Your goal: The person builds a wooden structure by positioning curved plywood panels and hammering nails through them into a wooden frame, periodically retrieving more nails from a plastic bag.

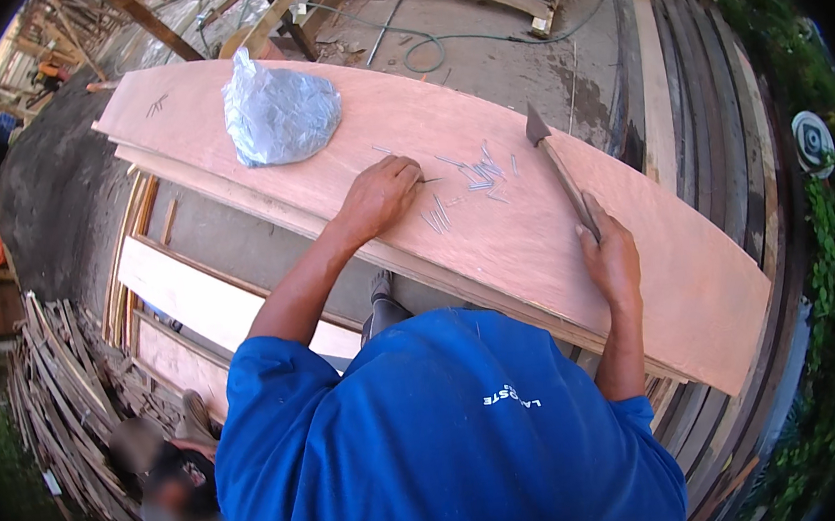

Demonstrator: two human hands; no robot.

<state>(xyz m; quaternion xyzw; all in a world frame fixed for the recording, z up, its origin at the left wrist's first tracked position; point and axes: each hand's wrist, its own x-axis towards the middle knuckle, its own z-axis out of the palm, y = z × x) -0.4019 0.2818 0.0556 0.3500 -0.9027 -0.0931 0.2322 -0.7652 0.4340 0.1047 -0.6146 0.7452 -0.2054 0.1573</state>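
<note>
A broad panel of pinkish plywood [679, 265] lies in front of me, with a curved far edge. My left hand [383, 195] rests on it, fingers curled in a pinch, with a thin nail [433, 180] sticking out at the fingertips. My right hand [610, 254] grips the wooden handle of a hatchet [564, 174], its dark wedge-shaped head pointing away from me. Between the two hands several loose nails [481, 171] are scattered on the plywood. A crumpled, pale plastic bag [283, 113] sits beyond my left hand; its contents cannot be made out.
Under the panel's near edge a wooden frame [188, 282] shows. Long boards [688, 94] are stacked at the right, scrap wood [58, 385] at the left. Another person [177, 474] is low at the left. A green hose [425, 49] lies on the ground beyond.
</note>
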